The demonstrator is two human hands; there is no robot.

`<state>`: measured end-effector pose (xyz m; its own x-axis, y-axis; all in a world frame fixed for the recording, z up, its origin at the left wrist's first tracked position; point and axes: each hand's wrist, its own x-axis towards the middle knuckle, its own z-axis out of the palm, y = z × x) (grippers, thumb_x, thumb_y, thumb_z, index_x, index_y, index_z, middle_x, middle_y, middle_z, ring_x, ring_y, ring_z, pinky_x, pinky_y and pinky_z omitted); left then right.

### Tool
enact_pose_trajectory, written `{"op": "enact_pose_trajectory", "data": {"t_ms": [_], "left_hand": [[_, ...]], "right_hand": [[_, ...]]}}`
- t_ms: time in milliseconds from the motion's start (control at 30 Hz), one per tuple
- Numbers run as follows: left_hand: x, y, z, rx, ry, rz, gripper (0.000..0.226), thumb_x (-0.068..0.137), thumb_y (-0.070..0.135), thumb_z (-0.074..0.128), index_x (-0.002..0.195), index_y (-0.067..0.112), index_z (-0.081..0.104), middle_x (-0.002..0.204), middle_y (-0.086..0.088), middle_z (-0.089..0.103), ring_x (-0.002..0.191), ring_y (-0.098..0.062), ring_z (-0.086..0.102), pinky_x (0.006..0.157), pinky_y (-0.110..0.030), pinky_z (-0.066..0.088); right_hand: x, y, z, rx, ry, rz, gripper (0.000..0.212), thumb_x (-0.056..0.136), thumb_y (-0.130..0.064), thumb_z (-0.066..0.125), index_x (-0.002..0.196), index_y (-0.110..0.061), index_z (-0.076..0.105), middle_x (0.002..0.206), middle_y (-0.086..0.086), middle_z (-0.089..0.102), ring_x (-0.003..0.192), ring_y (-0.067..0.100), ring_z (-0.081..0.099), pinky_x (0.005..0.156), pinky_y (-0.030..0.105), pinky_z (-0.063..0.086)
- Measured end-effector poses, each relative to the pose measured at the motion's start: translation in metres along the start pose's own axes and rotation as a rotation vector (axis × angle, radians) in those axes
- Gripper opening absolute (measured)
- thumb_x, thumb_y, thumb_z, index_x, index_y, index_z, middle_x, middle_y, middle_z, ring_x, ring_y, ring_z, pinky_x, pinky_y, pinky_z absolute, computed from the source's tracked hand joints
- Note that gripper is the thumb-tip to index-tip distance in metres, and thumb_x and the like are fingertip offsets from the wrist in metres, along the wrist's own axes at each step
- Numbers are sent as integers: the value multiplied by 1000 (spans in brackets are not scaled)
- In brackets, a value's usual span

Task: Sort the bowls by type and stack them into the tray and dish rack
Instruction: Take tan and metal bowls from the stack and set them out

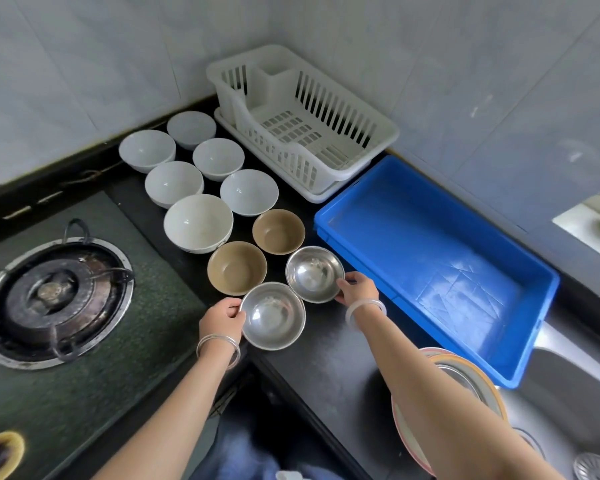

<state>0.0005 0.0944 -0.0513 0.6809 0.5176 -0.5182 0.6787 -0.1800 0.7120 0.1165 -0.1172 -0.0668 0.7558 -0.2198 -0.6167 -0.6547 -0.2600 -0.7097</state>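
Both hands are on the steel bowls, bottom-middle of the frame. The left hand (pixel 222 318) has its fingers curled around the left rim of the nearer steel bowl (pixel 272 315). The right hand (pixel 357 289) pinches the right rim of the farther steel bowl (pixel 315 273), thumb on the edge. Both bowls look like they're sitting on the black counter (pixel 326 348), though honestly I can't tell if either one is lifted a hair. Their rims are right next to each other.

Just above them on a diagonal are the nearer brown bowl (pixel 237 268) and the farther brown bowl (pixel 278 231). Past those comes the big white bowl (pixel 198 223), then the smaller white bowls (pixel 174 183) running in two rows toward the upper left of centre. All are upright, none stacked.

The white dish rack (pixel 302 123) sits top centre in the tiled corner. The blue tray (pixel 437 268) fills the right side, just beside the right hand. A gas burner (pixel 54 299) is at the left edge. A stack of plates (pixel 478 375) is at lower right, partly hidden under the right forearm.
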Motion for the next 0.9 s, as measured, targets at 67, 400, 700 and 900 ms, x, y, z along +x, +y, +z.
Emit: {"op": "enact_pose_trajectory", "data": {"t_ms": [67,400,700,900], "left_hand": [[0,1,0,5,3,7,19,83,8,60,99,16,67,96,-5,72,87,-26,66,84,-44,55],[-12,11,1,158,48,123,28,90,16,51,116,12,61,113,-5,68,106,-25,60,84,-31,44],[-40,43,22,308,-6,290,32,90,18,50,122,15,57,123,-9,61,112,-28,56,91,-35,43],[-90,63,90,324,-313,497,24,90,16,53,112,15,62,112,-1,66,98,-16,62,91,-30,48]], "right_hand": [[0,0,0,4,-2,0,9,90,-14,57,99,-15,58,86,3,63,80,18,66,79,32,57],[-20,-3,-12,-28,-77,-26,32,95,-25,47,125,-16,54,99,4,65,87,17,65,78,30,55],[-64,17,-80,-80,93,-301,16,92,-24,48,98,-23,63,95,-1,68,79,14,66,78,32,52],[-102,69,-164,-275,412,-249,11,89,-19,57,93,-16,68,91,6,72,85,28,66,75,31,46]]}}
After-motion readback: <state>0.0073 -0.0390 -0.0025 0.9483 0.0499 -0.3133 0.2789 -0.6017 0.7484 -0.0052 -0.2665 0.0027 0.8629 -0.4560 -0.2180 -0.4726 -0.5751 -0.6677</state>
